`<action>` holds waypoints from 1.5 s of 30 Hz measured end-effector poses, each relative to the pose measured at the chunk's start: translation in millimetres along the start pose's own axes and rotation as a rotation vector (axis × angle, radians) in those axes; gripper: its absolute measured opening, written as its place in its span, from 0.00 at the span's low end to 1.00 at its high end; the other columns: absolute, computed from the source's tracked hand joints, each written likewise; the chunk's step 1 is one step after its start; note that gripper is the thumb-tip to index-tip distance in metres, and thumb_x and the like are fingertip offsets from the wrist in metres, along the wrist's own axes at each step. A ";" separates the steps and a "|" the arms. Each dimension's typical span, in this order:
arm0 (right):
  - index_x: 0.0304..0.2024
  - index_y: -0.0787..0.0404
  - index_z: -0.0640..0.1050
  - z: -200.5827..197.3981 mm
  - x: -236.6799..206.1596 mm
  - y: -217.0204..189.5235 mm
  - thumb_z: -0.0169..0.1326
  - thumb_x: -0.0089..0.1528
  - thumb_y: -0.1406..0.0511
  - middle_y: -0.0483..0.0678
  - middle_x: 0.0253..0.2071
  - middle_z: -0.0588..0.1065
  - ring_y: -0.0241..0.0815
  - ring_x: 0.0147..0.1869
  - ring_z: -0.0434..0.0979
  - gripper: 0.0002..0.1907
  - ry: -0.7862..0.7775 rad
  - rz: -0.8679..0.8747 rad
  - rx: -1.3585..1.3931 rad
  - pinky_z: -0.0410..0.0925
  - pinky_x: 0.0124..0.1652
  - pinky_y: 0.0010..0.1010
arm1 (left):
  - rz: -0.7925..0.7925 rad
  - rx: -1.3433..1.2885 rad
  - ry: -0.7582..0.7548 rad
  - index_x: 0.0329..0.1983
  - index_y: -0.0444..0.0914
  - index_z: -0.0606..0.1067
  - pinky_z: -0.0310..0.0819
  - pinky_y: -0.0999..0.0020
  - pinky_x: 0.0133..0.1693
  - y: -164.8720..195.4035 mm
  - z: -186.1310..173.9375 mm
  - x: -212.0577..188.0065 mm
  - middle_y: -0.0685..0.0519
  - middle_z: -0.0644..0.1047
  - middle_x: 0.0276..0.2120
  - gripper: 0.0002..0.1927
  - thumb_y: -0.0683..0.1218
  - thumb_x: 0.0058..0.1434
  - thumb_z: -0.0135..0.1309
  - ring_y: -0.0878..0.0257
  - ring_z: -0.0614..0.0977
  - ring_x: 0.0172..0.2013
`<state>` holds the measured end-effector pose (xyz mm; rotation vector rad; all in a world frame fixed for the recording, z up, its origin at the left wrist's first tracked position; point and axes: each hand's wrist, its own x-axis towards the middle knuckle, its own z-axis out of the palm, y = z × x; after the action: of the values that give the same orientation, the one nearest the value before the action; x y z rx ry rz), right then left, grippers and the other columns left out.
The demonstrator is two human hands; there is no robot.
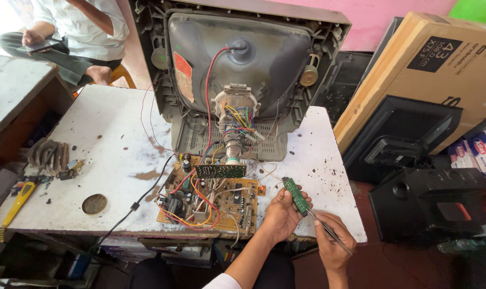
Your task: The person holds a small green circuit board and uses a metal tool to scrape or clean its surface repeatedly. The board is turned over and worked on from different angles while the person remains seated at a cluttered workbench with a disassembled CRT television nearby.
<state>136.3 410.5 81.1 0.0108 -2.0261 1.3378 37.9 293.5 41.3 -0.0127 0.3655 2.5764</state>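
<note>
On the stained white counter (109, 139) an opened tube television (237, 69) stands at twelve o'clock, its brown main board (211, 200) wired below it, a round rusty lid (94, 204) at eight, while a cardboard box (430, 69) leans at two o'clock.

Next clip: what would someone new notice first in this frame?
The opened tube television, back cover off and wires spilling out, dominates the far middle of the white worktable. In front of it lies the big brown circuit board tangled with red and yellow leads. At the near right edge the left hand holds a small green circuit board, while the right hand points a thin metal tool at it.
</note>
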 end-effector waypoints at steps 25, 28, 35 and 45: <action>0.56 0.68 0.77 -80.2 -78.1 71.1 0.59 0.68 0.71 0.51 0.44 0.76 0.42 0.49 0.73 0.14 0.003 0.301 0.840 0.66 0.49 0.33 | 0.258 0.832 0.158 0.69 0.31 0.64 0.68 0.60 0.56 -84.2 14.5 36.4 0.39 0.71 0.60 0.28 0.46 0.69 0.51 0.51 0.74 0.57; 0.56 0.67 0.77 -95.1 -108.5 77.2 0.59 0.68 0.70 0.52 0.43 0.76 0.43 0.47 0.74 0.14 -0.033 0.393 0.885 0.66 0.48 0.35 | 0.373 1.075 0.162 0.71 0.30 0.61 0.60 0.56 0.66 -89.0 21.8 40.4 0.35 0.62 0.70 0.33 0.48 0.66 0.53 0.43 0.66 0.67; 0.52 0.66 0.78 -116.5 -153.7 87.7 0.56 0.72 0.66 0.51 0.44 0.75 0.43 0.49 0.73 0.10 -0.019 0.571 0.866 0.67 0.49 0.38 | 0.326 1.439 0.067 0.70 0.24 0.60 0.56 0.51 0.65 -88.6 44.7 38.0 0.23 0.50 0.70 0.34 0.52 0.72 0.56 0.32 0.57 0.68; 0.43 0.66 0.78 -80.1 -141.9 52.6 0.49 0.71 0.65 0.52 0.40 0.80 0.40 0.42 0.79 0.11 -0.352 0.579 0.434 0.73 0.45 0.33 | -0.135 1.348 -0.376 0.26 0.35 0.82 0.77 0.67 0.28 26.7 -15.7 -178.9 0.53 0.82 0.23 0.21 0.54 0.68 0.55 0.66 0.81 0.24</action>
<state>267.7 449.7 -21.5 -0.1662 -2.0557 2.2599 176.7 176.8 47.5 0.8496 1.7305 1.6776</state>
